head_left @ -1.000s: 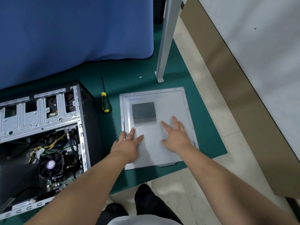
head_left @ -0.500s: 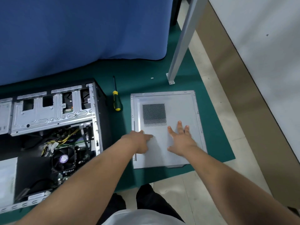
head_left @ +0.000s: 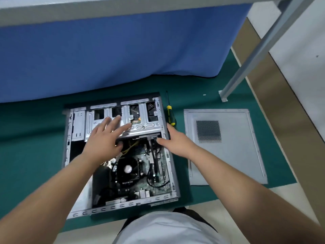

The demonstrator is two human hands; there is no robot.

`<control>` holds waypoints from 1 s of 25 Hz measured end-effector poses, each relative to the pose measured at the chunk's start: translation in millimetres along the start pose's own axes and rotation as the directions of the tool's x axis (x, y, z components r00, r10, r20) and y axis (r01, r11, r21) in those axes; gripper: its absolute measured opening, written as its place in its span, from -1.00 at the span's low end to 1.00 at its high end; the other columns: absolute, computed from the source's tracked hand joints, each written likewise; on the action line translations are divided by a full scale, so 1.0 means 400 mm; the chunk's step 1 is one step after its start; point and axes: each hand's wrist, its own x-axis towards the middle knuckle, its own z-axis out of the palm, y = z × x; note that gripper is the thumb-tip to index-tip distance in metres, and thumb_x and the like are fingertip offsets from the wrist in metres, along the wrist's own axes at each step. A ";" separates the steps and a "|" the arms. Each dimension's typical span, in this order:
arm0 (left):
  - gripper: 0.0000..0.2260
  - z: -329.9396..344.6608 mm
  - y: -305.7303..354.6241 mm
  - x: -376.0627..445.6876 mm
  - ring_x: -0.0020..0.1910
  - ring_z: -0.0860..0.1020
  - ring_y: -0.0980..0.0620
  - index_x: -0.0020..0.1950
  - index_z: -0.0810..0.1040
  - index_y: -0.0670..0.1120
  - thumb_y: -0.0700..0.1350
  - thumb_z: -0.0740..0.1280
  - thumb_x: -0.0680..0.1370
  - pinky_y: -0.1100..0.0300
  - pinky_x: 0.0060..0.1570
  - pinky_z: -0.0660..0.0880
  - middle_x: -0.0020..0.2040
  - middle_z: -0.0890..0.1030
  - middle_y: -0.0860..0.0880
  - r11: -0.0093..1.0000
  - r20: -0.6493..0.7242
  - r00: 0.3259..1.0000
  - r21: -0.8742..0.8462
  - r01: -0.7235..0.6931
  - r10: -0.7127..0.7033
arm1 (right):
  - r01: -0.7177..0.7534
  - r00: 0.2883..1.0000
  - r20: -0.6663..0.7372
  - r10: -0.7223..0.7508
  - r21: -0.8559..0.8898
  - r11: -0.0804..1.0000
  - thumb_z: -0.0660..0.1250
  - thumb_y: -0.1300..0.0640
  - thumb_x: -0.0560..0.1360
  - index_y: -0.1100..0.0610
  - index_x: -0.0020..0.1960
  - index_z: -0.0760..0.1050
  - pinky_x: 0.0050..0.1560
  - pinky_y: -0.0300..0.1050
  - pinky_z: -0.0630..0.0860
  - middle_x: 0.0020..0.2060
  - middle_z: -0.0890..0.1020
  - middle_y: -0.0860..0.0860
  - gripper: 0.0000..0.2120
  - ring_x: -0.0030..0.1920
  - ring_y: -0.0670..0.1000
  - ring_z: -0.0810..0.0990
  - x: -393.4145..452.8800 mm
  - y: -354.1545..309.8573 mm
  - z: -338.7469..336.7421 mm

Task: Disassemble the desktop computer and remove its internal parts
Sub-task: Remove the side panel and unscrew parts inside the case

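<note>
The left hand (head_left: 105, 140) lies with fingers spread and straight over the drive cage (head_left: 139, 120), holding nothing. The right hand (head_left: 175, 140) is loosely opened at the case's (head_left: 173, 175) right wall, fingers reaching toward the cage's lower edge; whether they touch it cannot be told. Below both hands, inside the case, sits the fan (head_left: 128, 169) on the motherboard (head_left: 158, 184). Just beyond the right hand lies a screwdriver (head_left: 171, 117); further right, the side panel (head_left: 226, 147) lies flat on the green mat (head_left: 31, 138).

side panel (head_left: 233, 155) right of case (head_left: 173, 173) (screwdriver (head_left: 171, 116) between)
</note>
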 end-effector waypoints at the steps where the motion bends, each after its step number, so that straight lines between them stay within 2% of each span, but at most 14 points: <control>1: -0.27 0.009 -0.031 0.009 0.66 -0.01 -0.14 0.60 0.05 0.39 -0.02 0.36 0.58 -0.17 0.58 0.05 0.69 0.03 0.08 0.998 -0.011 0.998 0.032 -0.056 0.057 | -0.031 0.999 -0.024 0.030 -0.035 0.999 0.28 -0.09 0.58 -0.05 0.66 -0.09 0.06 -0.07 0.56 0.39 0.53 0.07 -0.21 0.13 0.07 0.63 0.011 -0.027 0.018; 3: -0.16 0.017 -0.060 0.033 0.66 -0.02 -0.20 0.59 0.01 0.43 -0.18 0.37 0.55 -0.27 0.59 -0.07 0.69 0.03 0.08 0.990 -0.048 0.991 0.066 -0.123 0.126 | -0.114 0.992 -0.070 0.108 -0.091 0.989 0.22 0.13 0.57 0.08 0.62 -0.12 -0.29 -0.11 0.50 0.05 0.61 0.13 -0.26 -0.15 0.04 0.62 0.017 -0.066 0.044; 5: -0.04 0.019 -0.067 0.050 0.66 -0.12 -0.22 0.60 -0.03 0.44 -0.35 0.32 0.49 -0.41 0.50 -0.25 0.69 -0.03 0.09 0.993 -0.070 0.992 0.060 -0.104 0.109 | -0.175 0.981 -0.107 0.164 -0.108 0.979 0.18 0.25 0.55 0.12 0.58 -0.11 -0.38 -0.10 0.46 -0.11 0.57 0.11 -0.29 -0.20 0.05 0.60 0.012 -0.087 0.060; 8: 0.02 0.028 -0.065 0.052 0.65 -0.21 -0.26 0.61 -0.07 0.43 -0.44 0.26 0.46 -0.54 0.42 -0.31 0.70 -0.08 0.07 0.992 -0.071 0.991 0.061 -0.113 0.117 | -0.231 0.967 -0.144 0.211 -0.140 0.963 0.13 0.30 0.53 0.13 0.59 -0.12 -0.35 -0.08 0.50 -0.13 0.57 0.12 -0.28 -0.20 0.06 0.60 0.004 -0.106 0.065; 12: 0.04 0.019 -0.066 0.052 0.64 -0.24 -0.29 0.61 -0.07 0.41 -0.49 0.22 0.44 -0.58 0.39 -0.29 0.70 -0.10 0.03 0.988 -0.052 0.987 0.049 -0.147 0.149 | -0.256 0.960 -0.159 0.231 -0.166 0.952 0.14 0.33 0.53 0.18 0.60 -0.12 -0.29 -0.07 0.49 -0.10 0.56 0.13 -0.28 -0.16 0.08 0.59 0.000 -0.118 0.059; 16: 0.02 0.032 -0.076 0.032 0.63 -0.25 -0.30 0.62 -0.08 0.40 -0.47 0.22 0.46 -0.60 0.39 -0.25 0.70 -0.11 0.03 0.985 -0.027 0.987 0.073 -0.157 0.159 | -0.249 0.966 -0.119 0.228 -0.207 0.946 0.17 0.29 0.56 0.18 0.63 -0.23 -0.31 -0.09 0.47 -0.06 0.56 0.12 -0.21 -0.15 0.05 0.59 -0.020 -0.117 0.074; 21: 0.00 0.049 -0.081 0.000 0.64 -0.23 -0.30 0.62 -0.07 0.39 -0.45 0.23 0.46 -0.62 0.39 -0.21 0.70 -0.11 0.02 0.986 -0.035 0.989 0.083 -0.143 0.146 | -0.217 0.973 -0.128 0.193 -0.215 0.952 0.18 0.32 0.53 0.18 0.50 0.03 -0.38 -0.10 0.48 -0.12 0.56 0.12 -0.41 -0.21 0.04 0.59 -0.028 -0.094 0.104; 25: -0.01 0.042 -0.079 -0.010 0.64 -0.27 -0.25 0.61 -0.07 0.41 -0.41 0.26 0.47 -0.57 0.41 -0.26 0.70 -0.13 0.06 0.990 -0.015 0.990 0.033 -0.137 0.138 | -0.192 0.976 -0.134 0.170 -0.175 0.966 0.16 0.31 0.53 0.12 0.36 0.11 -0.44 -0.11 0.45 -0.14 0.57 0.11 -0.55 -0.27 0.04 0.58 -0.029 -0.081 0.117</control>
